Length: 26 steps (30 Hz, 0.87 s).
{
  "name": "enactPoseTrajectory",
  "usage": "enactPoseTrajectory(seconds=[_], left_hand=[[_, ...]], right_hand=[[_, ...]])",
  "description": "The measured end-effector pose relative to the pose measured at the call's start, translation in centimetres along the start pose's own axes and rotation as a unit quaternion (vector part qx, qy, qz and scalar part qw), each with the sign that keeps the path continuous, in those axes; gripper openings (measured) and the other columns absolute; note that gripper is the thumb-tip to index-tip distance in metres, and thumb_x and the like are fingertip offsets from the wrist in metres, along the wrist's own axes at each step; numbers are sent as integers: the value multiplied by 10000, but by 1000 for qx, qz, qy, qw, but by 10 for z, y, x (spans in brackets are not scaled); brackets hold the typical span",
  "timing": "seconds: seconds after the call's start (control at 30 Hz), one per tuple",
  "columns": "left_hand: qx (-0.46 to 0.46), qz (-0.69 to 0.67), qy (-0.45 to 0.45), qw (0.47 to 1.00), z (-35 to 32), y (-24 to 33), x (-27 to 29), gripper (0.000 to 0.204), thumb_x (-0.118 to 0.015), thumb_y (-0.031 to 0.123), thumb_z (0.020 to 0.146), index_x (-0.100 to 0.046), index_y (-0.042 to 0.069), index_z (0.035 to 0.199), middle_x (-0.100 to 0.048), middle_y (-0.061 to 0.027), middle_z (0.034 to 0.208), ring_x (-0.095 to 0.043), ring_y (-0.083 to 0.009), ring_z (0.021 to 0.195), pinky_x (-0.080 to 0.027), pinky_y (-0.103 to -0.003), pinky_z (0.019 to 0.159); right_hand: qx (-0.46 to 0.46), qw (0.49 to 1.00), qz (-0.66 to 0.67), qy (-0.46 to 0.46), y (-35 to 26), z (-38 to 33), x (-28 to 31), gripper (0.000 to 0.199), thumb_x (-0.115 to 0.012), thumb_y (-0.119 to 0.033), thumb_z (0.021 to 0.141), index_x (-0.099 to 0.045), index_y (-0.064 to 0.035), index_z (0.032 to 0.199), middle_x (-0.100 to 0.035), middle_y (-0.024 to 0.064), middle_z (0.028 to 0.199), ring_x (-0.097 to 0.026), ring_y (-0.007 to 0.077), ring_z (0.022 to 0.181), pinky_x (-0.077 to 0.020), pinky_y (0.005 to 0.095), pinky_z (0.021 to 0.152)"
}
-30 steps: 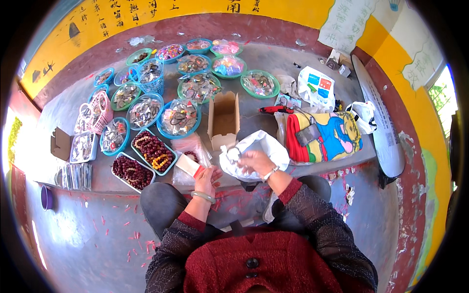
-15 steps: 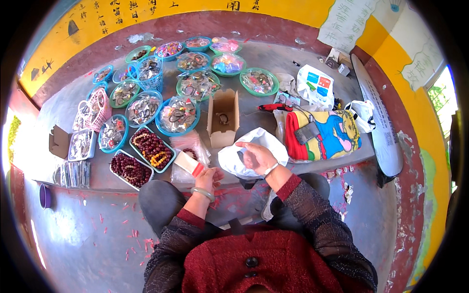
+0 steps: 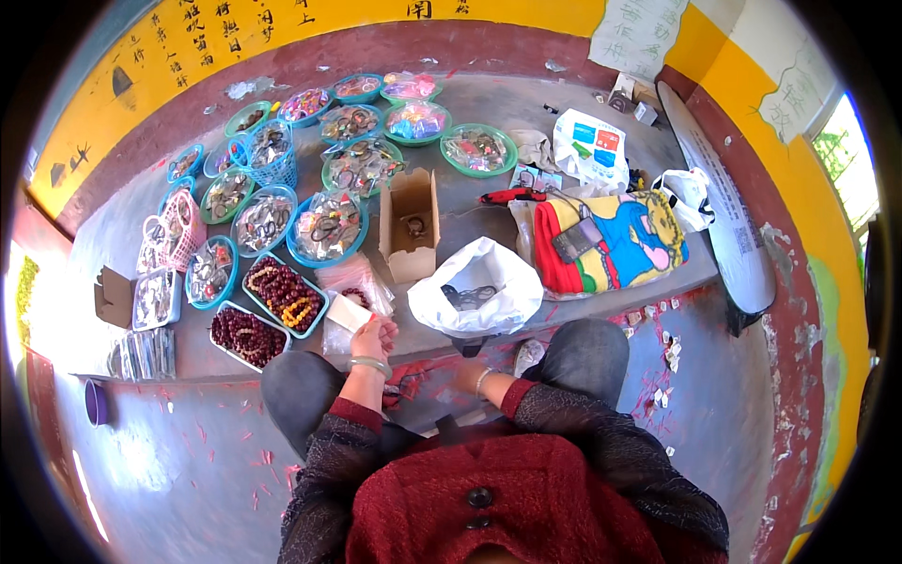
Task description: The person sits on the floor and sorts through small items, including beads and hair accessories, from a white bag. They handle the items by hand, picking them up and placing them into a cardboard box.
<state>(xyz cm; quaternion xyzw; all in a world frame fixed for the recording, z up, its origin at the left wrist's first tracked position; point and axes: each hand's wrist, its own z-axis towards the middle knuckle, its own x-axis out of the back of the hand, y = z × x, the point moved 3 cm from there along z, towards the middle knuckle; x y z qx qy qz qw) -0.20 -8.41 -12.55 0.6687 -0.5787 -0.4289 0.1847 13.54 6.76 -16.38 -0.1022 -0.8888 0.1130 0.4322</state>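
My left hand (image 3: 378,336) is closed on a small pale flat packet (image 3: 348,313), which juts out toward a stack of clear plastic bags (image 3: 374,282) on the ledge. A dark bead bracelet (image 3: 355,297) lies on that stack. My right hand (image 3: 468,377) is low between my knees, just off the ledge's front edge. Its fingers are blurred and partly out of sight, so what they hold does not show. Beyond it stands a white plastic bag (image 3: 520,299), its mouth spread, with dark loops inside. An upright cardboard box (image 3: 410,259) behind holds a small bracelet.
Two trays of bead bracelets (image 3: 252,336) sit to the left. Several baskets of small packaged goods (image 3: 327,226) fill the ledge behind. To the right lie a folded colourful blanket (image 3: 615,246) with a phone (image 3: 577,239) on it, and a printed white bag (image 3: 590,150).
My right hand has dropped from over the white bag to between my knees, baring the bag's mouth. My left hand has shifted slightly left with the packet. The view has shifted a little.
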Motion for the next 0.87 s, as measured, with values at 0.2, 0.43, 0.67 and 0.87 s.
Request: enactPoseTrajectory(seconds=[0.2, 0.43, 0.67, 0.87], left_hand=[[-21, -58, 38, 997, 13, 0, 18, 201, -459, 160, 845, -566, -6, 884, -625, -90, 760, -594, -166, 599, -405, -236, 417], [-21, -30, 43, 998, 20, -6, 24, 200, -460, 162, 832, -569, -1, 875, -619, -76, 727, -577, -158, 565, -413, -236, 419], [124, 6, 198, 972, 76, -51, 58, 199, -524, 241, 788, -595, 68, 856, -617, -55, 759, -585, -183, 655, -440, -337, 488], [59, 327, 420, 844, 100, -45, 90, 363, -690, 311, 661, -639, 59, 918, -641, -128, 871, -622, -280, 769, -486, -403, 708]], right_hand=[[221, 944, 101, 221, -36, -42, 70, 246, -528, -244, 796, -615, -86, 962, -566, 104, 1086, -467, 258, 1102, -322, 387, 946], [311, 856, -129, 391, -69, -88, 112, 192, -514, -177, 743, -606, -39, 839, -560, 131, 1063, -369, 269, 1202, -215, 406, 1023], [237, 959, -126, 89, -42, -85, 104, 159, -550, -196, 698, -625, -66, 753, -616, 113, 869, -549, 257, 978, -416, 377, 821], [170, 966, -195, -19, -23, -62, 57, 194, -549, -218, 719, -667, -77, 781, -639, 136, 846, -607, 297, 852, -469, 393, 736]])
